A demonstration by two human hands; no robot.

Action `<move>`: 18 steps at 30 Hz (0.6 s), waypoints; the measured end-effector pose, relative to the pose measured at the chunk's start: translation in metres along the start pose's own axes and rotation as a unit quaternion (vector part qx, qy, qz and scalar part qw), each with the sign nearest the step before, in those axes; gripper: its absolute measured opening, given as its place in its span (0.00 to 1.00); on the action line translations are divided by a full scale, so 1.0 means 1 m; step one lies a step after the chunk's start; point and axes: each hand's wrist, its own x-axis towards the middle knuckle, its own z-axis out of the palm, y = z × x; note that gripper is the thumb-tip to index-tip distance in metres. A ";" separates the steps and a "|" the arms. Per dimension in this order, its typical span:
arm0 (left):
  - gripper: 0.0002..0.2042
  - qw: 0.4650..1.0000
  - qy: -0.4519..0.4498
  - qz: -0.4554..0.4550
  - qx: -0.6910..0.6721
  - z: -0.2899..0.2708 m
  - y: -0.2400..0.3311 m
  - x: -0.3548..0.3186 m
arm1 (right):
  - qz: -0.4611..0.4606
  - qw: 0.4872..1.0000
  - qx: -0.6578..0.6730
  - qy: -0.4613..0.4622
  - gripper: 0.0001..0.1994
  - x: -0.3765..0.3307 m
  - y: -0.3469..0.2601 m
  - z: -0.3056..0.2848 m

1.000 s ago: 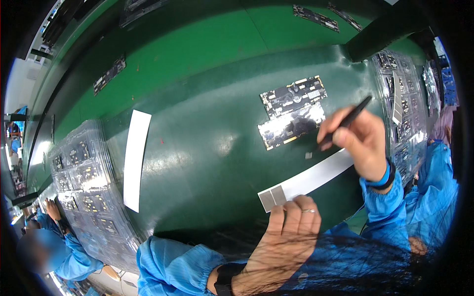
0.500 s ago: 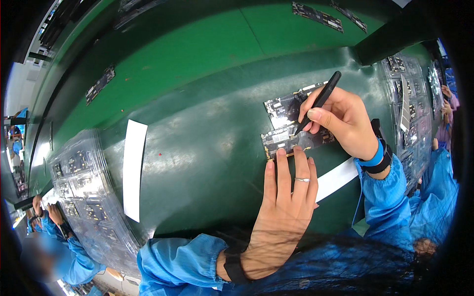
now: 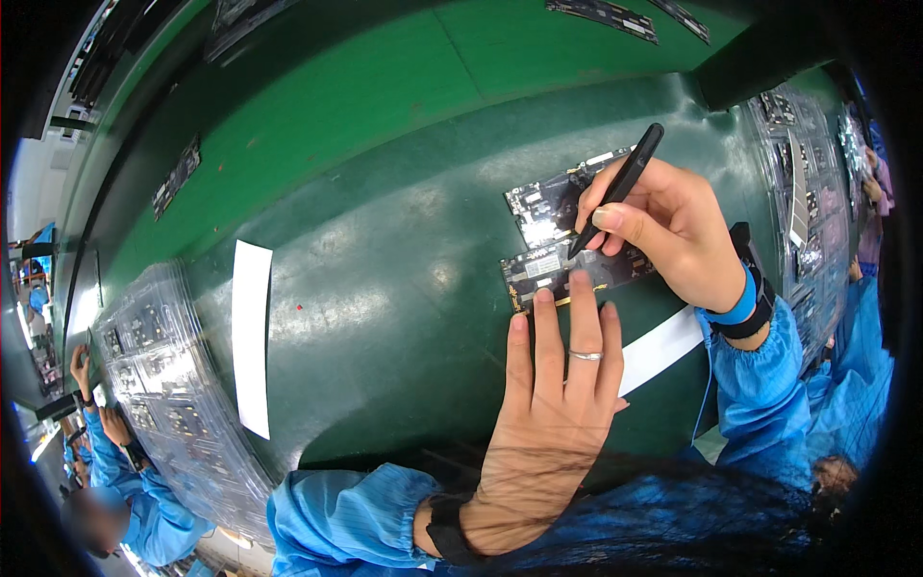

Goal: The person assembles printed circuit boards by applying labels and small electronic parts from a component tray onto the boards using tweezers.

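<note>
My right hand (image 3: 673, 226) grips a black pen-shaped tool (image 3: 630, 178) between thumb and fingers. The tool slants, its thin tip down at the upper part of the nearer circuit board (image 3: 524, 288). My left hand (image 3: 553, 413) lies with its fingers stretched out, a ring on one of them. Its fingertips rest on that board's near edge. Another dark circuit board (image 3: 540, 212) lies just beyond, close against the first; my right hand covers part of both. Contact between tip and board is too small to make out.
White paper strips lie left (image 3: 252, 337) and right (image 3: 663, 351) on the green table. Clear trays of boards stand left (image 3: 183, 385) and right (image 3: 812, 221). More boards (image 3: 177, 178) lie across the table. At far left is a co-worker's hand (image 3: 115, 426).
The whole view has shifted slightly. My hands and the tool keep nearly the same place over the boards. At the far left, a co-worker's hand has risen.
</note>
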 end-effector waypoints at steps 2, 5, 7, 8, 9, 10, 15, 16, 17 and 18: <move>0.39 1.000 0.006 -0.006 -0.025 -0.002 -0.002 0.007 | -0.002 0.999 -0.030 -0.014 0.09 -0.001 -0.006 -0.004; 0.40 0.999 0.012 -0.011 -0.027 -0.005 -0.004 0.009 | -0.070 0.993 -0.089 -0.025 0.09 -0.004 -0.015 -0.017; 0.39 1.000 0.015 -0.010 -0.001 -0.009 -0.006 0.009 | -0.100 0.982 -0.160 -0.003 0.11 -0.014 -0.026 -0.020; 0.36 1.000 0.026 -0.009 -0.004 -0.013 -0.010 0.010 | -0.097 0.984 -0.151 0.009 0.11 -0.020 -0.029 -0.022; 0.33 0.999 0.036 -0.007 -0.006 -0.017 -0.015 0.011 | -0.095 0.985 -0.142 0.020 0.11 -0.025 -0.031 -0.023; 0.33 0.999 0.039 -0.008 -0.004 -0.017 -0.020 0.012 | -0.092 0.986 -0.132 0.030 0.11 -0.031 -0.033 -0.024; 0.20 0.995 0.021 -0.094 -0.012 -0.034 -0.053 0.018 | -0.097 0.989 -0.069 0.086 0.11 -0.054 -0.017 -0.004; 0.18 0.994 -0.039 -0.078 -0.069 -0.043 -0.063 0.019 | -0.097 0.989 -0.055 0.097 0.11 -0.055 -0.014 -0.001; 0.12 0.989 -0.026 -0.054 -0.134 -0.050 -0.074 0.017 | -0.098 0.989 -0.039 0.108 0.11 -0.056 -0.014 0.000; 0.09 0.985 -0.027 -0.039 -0.165 -0.062 -0.086 0.021 | -0.098 0.987 -0.024 0.123 0.11 -0.056 -0.014 -0.002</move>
